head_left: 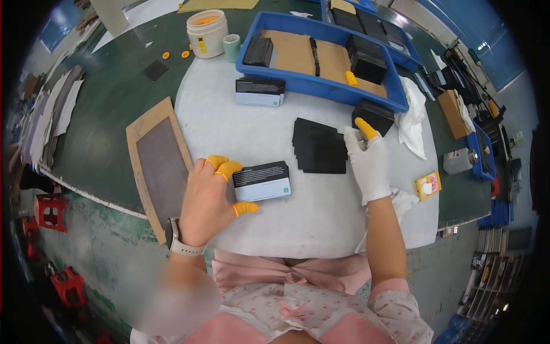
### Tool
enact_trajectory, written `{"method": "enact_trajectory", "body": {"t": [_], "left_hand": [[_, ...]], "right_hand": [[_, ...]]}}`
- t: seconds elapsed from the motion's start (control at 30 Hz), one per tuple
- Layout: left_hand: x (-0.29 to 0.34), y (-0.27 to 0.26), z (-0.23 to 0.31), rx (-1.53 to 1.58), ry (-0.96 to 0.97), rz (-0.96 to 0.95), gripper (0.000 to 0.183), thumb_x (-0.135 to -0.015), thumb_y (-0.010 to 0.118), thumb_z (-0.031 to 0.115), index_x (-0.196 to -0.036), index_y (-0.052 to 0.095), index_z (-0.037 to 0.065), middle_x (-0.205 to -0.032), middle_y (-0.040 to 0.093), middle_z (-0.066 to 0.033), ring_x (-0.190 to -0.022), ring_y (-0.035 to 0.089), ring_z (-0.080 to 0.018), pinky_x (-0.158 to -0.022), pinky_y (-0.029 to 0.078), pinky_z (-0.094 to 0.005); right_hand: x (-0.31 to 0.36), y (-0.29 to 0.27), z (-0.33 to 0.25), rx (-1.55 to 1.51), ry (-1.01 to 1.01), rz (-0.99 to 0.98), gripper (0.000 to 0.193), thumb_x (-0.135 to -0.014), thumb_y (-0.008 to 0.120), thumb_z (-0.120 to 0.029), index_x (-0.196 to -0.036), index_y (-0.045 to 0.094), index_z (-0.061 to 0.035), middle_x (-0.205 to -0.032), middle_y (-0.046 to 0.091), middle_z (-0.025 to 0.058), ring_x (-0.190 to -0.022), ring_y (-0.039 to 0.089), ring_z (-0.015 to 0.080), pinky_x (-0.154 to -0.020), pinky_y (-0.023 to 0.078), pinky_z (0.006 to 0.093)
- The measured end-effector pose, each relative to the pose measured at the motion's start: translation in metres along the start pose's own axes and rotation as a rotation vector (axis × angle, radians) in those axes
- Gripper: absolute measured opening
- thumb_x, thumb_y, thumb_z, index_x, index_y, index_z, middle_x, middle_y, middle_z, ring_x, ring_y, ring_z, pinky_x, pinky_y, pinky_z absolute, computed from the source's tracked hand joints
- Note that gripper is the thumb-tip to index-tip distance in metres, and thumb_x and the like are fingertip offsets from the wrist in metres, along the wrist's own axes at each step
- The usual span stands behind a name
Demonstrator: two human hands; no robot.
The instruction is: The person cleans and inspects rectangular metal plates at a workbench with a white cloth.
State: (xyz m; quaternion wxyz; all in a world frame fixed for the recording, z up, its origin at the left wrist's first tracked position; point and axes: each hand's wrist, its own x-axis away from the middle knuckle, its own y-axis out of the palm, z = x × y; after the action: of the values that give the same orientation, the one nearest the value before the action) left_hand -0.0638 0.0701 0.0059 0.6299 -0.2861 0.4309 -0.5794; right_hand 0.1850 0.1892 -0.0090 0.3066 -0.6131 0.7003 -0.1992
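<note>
While printed cards (pixel 262 182) sit stacked, black cards (pixel 321 148) lie unsquared; left hand (pixel 205 200), fingers (pixel 230 170) parted; right hand (pixel 369 167), grip unclear.

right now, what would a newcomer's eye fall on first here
Probably the bright yellow finger covers on the ungloved left hand, beside a rectangular black-and-pale-blue card stack. Next, perhaps the white-gloved right hand, right of some overlapping flat black cards, and the nearer blue plastic tray beyond them.
</note>
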Motion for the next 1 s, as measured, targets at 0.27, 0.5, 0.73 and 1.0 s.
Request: {"method": "enact_trajectory", "body": {"t": [0.27,0.5,0.73,1.0], "left_hand": [[0.007,0.000,-0.002,0.015,-0.007,0.048,0.063,-0.051,0.084,0.029,-0.102,0.061,0.002,-0.098,0.055,-0.0104,-0.092,0.048,-0.0290,-0.078,0.039,-0.0364],[0.009,0.000,-0.004,0.003,-0.020,0.065,0.064,-0.050,0.084,0.032,-0.102,0.061,0.003,-0.099,0.056,-0.0097,-0.092,0.049,-0.0276,-0.077,0.038,-0.0354],[0.011,0.002,-0.004,0.013,-0.034,0.078,0.064,-0.051,0.084,0.031,-0.103,0.060,0.003,-0.099,0.056,-0.0095,-0.093,0.049,-0.0276,-0.078,0.038,-0.0362],[0.011,0.001,-0.001,0.016,-0.052,0.057,0.061,-0.052,0.084,0.028,-0.102,0.060,0.003,-0.098,0.056,-0.0093,-0.091,0.050,-0.0270,-0.079,0.038,-0.0365]], "right_hand": [[0.008,0.002,-0.002,-0.048,0.000,0.017,0.031,-0.086,0.060,-0.024,-0.096,0.062,0.0056,-0.066,0.060,0.0088,-0.058,0.056,0.0151,-0.056,0.044,0.0279],[0.013,0.000,-0.009,-0.010,0.016,0.007,0.032,-0.087,0.059,-0.024,-0.102,0.062,0.0042,-0.067,0.061,0.0097,-0.058,0.057,0.0148,-0.057,0.045,0.0275],[0.016,-0.001,-0.012,-0.085,0.031,-0.035,0.032,-0.088,0.059,-0.022,-0.106,0.062,0.0042,-0.068,0.061,0.0087,-0.058,0.056,0.0132,-0.056,0.044,0.0263],[0.018,-0.001,-0.012,-0.062,-0.015,-0.003,0.030,-0.087,0.060,-0.021,-0.103,0.063,0.0035,-0.071,0.062,0.0103,-0.059,0.057,0.0140,-0.057,0.045,0.0270]]}}
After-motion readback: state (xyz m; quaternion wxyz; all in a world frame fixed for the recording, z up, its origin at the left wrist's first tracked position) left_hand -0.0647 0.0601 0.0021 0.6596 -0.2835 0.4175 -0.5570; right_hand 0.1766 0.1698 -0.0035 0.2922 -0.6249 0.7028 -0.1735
